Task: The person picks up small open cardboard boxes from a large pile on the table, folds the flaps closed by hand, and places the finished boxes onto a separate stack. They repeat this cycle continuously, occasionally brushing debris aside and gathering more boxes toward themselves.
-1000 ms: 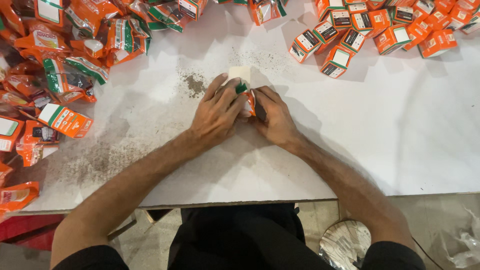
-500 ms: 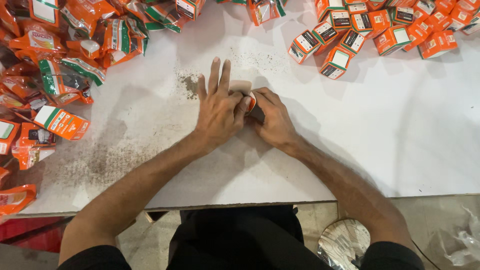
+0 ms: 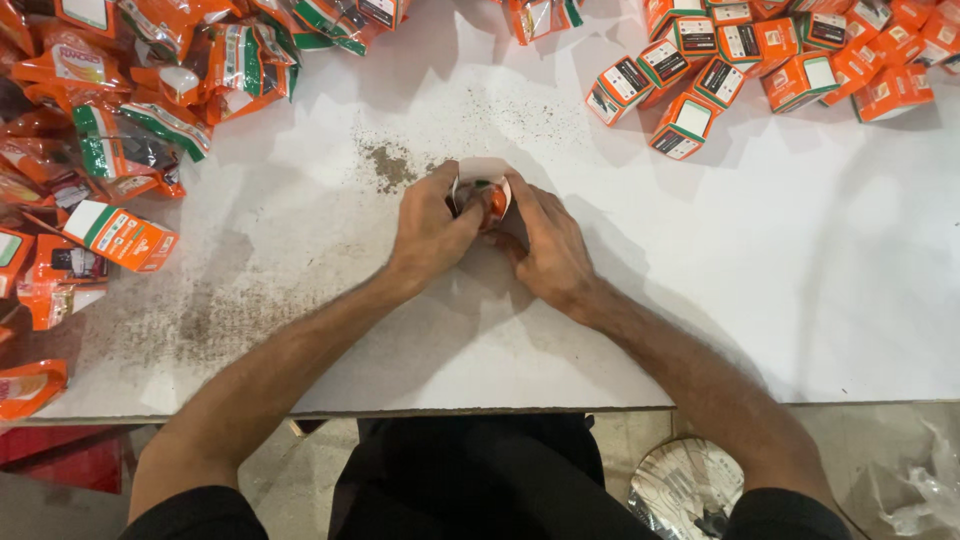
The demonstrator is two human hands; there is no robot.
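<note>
Both hands work a small carton at mid-worktop.

The left hand (image 3: 432, 232) and right hand (image 3: 548, 245) close together around a half-open white carton (image 3: 482, 182) with an orange sachet (image 3: 494, 202) in its mouth. A hard push could crush the flap or split the sachet, adding to the dark spilled powder (image 3: 388, 165) just beyond. Loose pouches (image 3: 120, 235) lie left; finished boxes (image 3: 690, 125) lie far right, well apart on the worktop (image 3: 800, 280).

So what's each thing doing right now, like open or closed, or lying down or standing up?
Left hand: gripping the small box.
Right hand: gripping it from the other side.
Small box: top flaps open, orange packet inside.
Boxes at the far right: closed, tumbled together.
Orange pouches at the left: lying in a loose heap.
White table: dusted with dark powder.
</note>
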